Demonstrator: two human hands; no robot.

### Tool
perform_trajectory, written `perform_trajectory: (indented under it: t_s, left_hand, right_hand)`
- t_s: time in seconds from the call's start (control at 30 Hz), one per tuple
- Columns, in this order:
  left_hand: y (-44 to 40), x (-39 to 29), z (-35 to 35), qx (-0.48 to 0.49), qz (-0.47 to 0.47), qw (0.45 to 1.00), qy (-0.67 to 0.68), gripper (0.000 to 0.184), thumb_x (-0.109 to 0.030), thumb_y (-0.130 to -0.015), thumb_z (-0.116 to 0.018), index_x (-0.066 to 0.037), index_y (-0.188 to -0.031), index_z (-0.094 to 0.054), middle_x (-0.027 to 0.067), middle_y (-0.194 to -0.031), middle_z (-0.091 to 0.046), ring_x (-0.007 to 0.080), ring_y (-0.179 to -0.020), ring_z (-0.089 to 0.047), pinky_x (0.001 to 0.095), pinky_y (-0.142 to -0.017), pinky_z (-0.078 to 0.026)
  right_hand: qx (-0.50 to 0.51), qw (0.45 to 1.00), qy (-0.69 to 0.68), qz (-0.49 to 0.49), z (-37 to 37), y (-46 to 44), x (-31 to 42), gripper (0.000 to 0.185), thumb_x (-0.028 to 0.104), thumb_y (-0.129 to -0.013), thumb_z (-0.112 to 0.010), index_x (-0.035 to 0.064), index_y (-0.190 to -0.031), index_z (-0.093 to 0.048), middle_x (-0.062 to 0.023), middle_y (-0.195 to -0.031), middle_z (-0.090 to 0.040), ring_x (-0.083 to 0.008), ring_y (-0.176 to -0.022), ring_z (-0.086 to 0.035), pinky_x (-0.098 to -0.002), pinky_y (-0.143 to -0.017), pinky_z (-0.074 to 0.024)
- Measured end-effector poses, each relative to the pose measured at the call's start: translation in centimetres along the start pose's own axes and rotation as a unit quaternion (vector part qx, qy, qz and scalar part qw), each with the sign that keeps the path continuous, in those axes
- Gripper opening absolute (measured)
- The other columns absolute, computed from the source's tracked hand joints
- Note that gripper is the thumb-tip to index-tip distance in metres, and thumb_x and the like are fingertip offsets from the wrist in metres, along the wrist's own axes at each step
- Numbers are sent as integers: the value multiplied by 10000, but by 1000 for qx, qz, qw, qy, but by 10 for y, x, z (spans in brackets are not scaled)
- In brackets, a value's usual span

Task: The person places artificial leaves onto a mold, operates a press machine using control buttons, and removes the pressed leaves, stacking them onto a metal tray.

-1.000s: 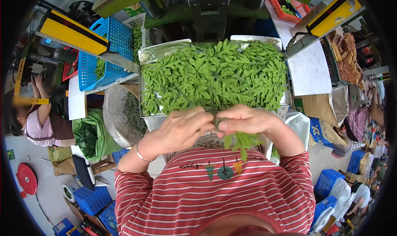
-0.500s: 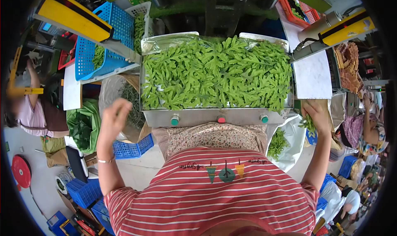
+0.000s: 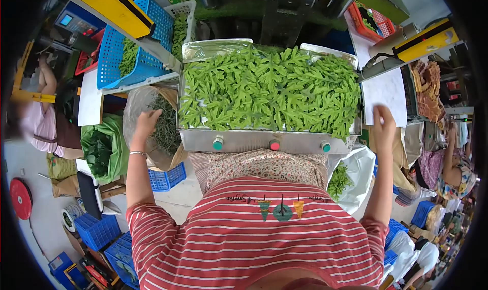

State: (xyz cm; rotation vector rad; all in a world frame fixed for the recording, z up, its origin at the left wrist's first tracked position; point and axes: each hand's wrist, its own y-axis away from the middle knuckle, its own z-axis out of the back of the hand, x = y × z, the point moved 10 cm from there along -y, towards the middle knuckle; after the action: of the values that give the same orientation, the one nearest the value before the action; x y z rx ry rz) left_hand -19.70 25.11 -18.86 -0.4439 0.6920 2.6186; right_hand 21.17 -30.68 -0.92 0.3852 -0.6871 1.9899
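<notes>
Hands shifted: right hand (image 3: 385, 121) is higher, by the white sheet (image 3: 394, 92), its sprig now out of sight; left hand (image 3: 145, 123) is closer to the dark stems (image 3: 168, 125).
White bag (image 3: 362, 181): near the striped shirt, right side, holding some green leaves.
Left fingers: bent at the stems; whether they grip any, I cannot tell.
Right fingers: parted and loose, nothing visible between them.
Step in hand: probably a gap between handling leaves, both arms spread.
Next move: likely calls for clear hands beside the tray.
Tray leaves (image 3: 272, 89): heaped beyond the buttoned panel (image 3: 244, 140).
Blue basket (image 3: 109, 64): farther, upper left, with more greenery.
</notes>
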Motion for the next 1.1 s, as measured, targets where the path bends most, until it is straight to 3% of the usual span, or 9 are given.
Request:
perform_trajectory:
  t_s: [0.07,0.2,0.3,0.43,0.47,0.6,0.87,0.93,1.1]
  left_hand:
    - [4,-3,-9,-3,14,997,79,311,-234,-811,-598,36,-961,-631,145,-774,-638,244,-481,-532,331,-572,-496]
    - [4,6,-8,-15,29,993,117,281,-209,-827,-582,34,-959,-631,128,-778,-639,210,-486,-529,304,-550,-494]
    - [10,20,-11,-24,46,992,116,260,-189,-844,-567,29,-970,-629,116,-782,-639,183,-503,-530,282,-535,-490]
    - [53,-44,22,-326,-329,879,-111,202,-121,-871,-539,11,-991,-633,82,-790,-646,129,-547,-533,228,-509,-471]
    - [56,-57,25,-324,-329,880,-109,202,-121,-871,-539,11,-991,-633,82,-790,-646,129,-547,-533,228,-509,-471]
    - [80,-142,45,-186,-169,930,268,179,-68,-871,-540,-9,-1010,-636,75,-811,-656,114,-579,-541,216,-509,-466]
    - [125,-326,-33,7,-403,863,305,162,-89,-828,-629,-22,-975,-648,51,-748,-648,73,-510,-508,187,-439,-385]
    - [120,-331,-39,65,-273,851,445,149,-39,-833,-616,-23,-979,-639,49,-736,-640,54,-451,-467,167,-384,-337]
    - [103,-328,-56,170,-172,808,537,140,-30,-839,-608,-14,-978,-623,42,-719,-613,41,-410,-430,158,-346,-295]
  right_hand:
    - [9,974,-26,224,-23,-20,106,180,53,-792,-580,-22,-951,-620,-107,-798,-647,-259,-639,-564,-324,-604,-457]
    - [31,933,45,355,-94,-22,204,120,145,-756,-651,43,-819,-641,-60,-827,-616,-204,-851,-541,-369,-891,-353]
    - [61,910,117,394,-132,-23,223,129,171,-753,-652,53,-804,-636,-53,-800,-596,-210,-832,-526,-375,-893,-356]
    - [124,911,195,342,-172,-32,207,116,175,-751,-648,62,-761,-623,-50,-788,-579,-209,-809,-512,-387,-909,-345]
    - [126,910,197,341,-173,-34,208,116,175,-751,-648,62,-761,-623,-50,-788,-579,-209,-809,-512,-387,-909,-345]
    - [97,928,158,324,-159,-33,213,92,147,-747,-638,61,-726,-613,-49,-794,-583,-198,-798,-507,-391,-923,-335]
    - [58,931,111,344,-143,-21,231,72,114,-736,-638,56,-714,-604,-48,-769,-595,-194,-746,-518,-378,-899,-350]
    - [111,943,42,312,-137,-14,235,52,93,-738,-633,54,-719,-604,-41,-714,-594,-194,-652,-518,-335,-810,-394]
    - [93,940,-53,325,-129,-10,260,36,65,-749,-623,48,-725,-603,-35,-666,-587,-181,-592,-511,-287,-713,-411]
